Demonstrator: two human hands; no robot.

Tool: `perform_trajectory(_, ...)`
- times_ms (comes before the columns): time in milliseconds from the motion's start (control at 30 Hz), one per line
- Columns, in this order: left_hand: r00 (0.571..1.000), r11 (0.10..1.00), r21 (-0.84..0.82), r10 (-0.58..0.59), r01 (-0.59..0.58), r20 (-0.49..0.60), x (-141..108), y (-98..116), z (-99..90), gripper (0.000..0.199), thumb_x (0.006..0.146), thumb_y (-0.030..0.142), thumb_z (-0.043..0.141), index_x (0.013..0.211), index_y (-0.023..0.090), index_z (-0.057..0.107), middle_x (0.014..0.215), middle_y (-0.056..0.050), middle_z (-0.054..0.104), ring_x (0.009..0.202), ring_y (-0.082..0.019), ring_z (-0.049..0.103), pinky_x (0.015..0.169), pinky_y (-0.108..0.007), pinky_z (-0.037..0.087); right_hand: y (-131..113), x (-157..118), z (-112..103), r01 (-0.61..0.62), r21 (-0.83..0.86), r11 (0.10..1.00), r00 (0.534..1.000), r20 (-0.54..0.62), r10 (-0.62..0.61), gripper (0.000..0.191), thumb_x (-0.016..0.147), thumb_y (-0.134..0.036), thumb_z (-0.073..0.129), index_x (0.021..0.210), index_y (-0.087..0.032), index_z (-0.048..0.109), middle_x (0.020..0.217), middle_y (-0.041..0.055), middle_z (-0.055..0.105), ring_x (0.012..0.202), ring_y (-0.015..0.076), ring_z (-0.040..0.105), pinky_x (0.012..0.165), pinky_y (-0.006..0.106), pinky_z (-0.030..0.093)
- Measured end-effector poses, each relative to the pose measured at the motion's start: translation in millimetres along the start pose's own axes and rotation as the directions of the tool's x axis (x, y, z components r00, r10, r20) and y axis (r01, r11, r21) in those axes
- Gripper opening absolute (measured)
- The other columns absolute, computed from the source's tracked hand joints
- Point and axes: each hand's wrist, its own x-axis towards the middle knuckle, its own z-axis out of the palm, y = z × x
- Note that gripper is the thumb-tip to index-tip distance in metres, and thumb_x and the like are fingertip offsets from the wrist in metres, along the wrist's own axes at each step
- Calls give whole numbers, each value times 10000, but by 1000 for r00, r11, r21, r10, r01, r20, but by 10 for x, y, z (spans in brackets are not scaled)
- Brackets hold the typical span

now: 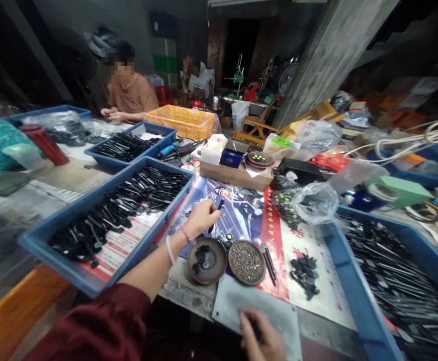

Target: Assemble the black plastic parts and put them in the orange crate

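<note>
My left hand (202, 218) reaches out over the blue printed poster, its fingers pinched on a small black part (221, 204). Just below it stands a round brown dish (195, 275) with several black pieces inside. Beside that is a second brown dish (246, 261) full of small metal screws or pins. My right hand (262, 335) is low in the view, over a grey metal plate (224, 303). Its thumb and fingers are apart and slightly blurred, with nothing visible between them. Several loose black pieces (304, 275) lie to the right, past a black pen (269, 264).
A blue tray (28, 240) of black long-stemmed parts stands at left, another blue tray (359, 296) at right. Behind are a smaller blue tray (173, 133), a yellow crate (181, 123) and a cardboard box (237, 175). A co-worker (136, 95) sits across the table.
</note>
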Motion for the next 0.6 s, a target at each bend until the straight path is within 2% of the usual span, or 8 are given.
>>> perform_trajectory(100, 998, 977, -206, 56, -47, 40, -354, 22, -138, 144, 877, 292, 501, 776, 196, 464, 799, -15, 670, 809, -168, 656, 712, -279, 505, 85, 466, -334, -24, -137, 990, 998, 56, 32, 369, 916, -500, 490, 891, -177, 666, 768, 75, 709, 651, 212, 666, 600, 272, 525)
perform_trajectory(167, 992, 921, -388, 72, -25, 107, -634, -2, -160, 153, 871, 306, 490, 777, 205, 424, 762, -5, 676, 772, -159, 677, 688, -268, 513, 166, 822, -482, -67, -391, 918, 971, 185, 150, 353, 923, -452, 430, 925, -173, 645, 769, 69, 703, 649, 200, 653, 613, 273, 508)
perform_trajectory(233, 977, 729, -677, 56, 102, 207, -913, -59, -133, 199, 814, 318, 591, 781, 203, 433, 718, 17, 653, 746, -159, 683, 690, -267, 509, 251, 1147, -545, -88, -498, 862, 959, 193, 210, 271, 886, -358, 472, 931, -158, 648, 852, 101, 719, 721, 214, 671, 667, 286, 493)
perform_trajectory(267, 964, 637, -752, 49, 173, 263, -1044, -96, -109, 231, 777, 310, 643, 779, 201, 439, 701, 33, 634, 730, -156, 686, 680, -259, 502, 290, 1285, -549, -93, -545, 833, 953, 193, 232, 246, 872, -319, 481, 930, -152, 651, 911, 125, 721, 773, 226, 676, 693, 294, 480)
perform_trajectory(300, 950, 561, -793, 36, 238, 311, -1166, -135, -83, 251, 751, 295, 682, 789, 197, 454, 707, 44, 618, 728, -154, 689, 673, -250, 494, 323, 1404, -540, -93, -578, 811, 949, 194, 247, 217, 853, -287, 495, 899, -149, 657, 923, 140, 721, 793, 236, 677, 692, 298, 465)
perform_trajectory(367, 925, 481, -813, 12, 327, 379, -1384, -215, -34, 264, 720, 263, 721, 820, 192, 487, 734, 51, 606, 721, -149, 691, 663, -239, 485, 360, 1584, -502, -81, -632, 770, 936, 217, 276, 170, 821, -241, 512, 800, -154, 657, 864, 148, 724, 772, 244, 676, 655, 294, 430)
perform_trajectory(500, 895, 445, -795, -36, 412, 444, -1693, -361, 56, 238, 732, 221, 674, 927, 180, 542, 751, 20, 653, 672, -141, 668, 641, -240, 465, 352, 1769, -445, -33, -647, 761, 901, 310, 303, 219, 761, -258, 531, 560, -200, 594, 631, 119, 697, 622, 247, 660, 565, 303, 391)
perform_trajectory(600, 872, 450, -762, -86, 465, 482, -1778, -494, 154, 242, 746, 215, 627, 969, 188, 538, 600, 51, 608, 550, -110, 575, 569, -217, 398, 482, 1841, -453, -16, -607, 794, 872, 381, 309, 299, 723, -380, 517, 466, -243, 582, 561, 114, 691, 557, 281, 661, 549, 350, 425)
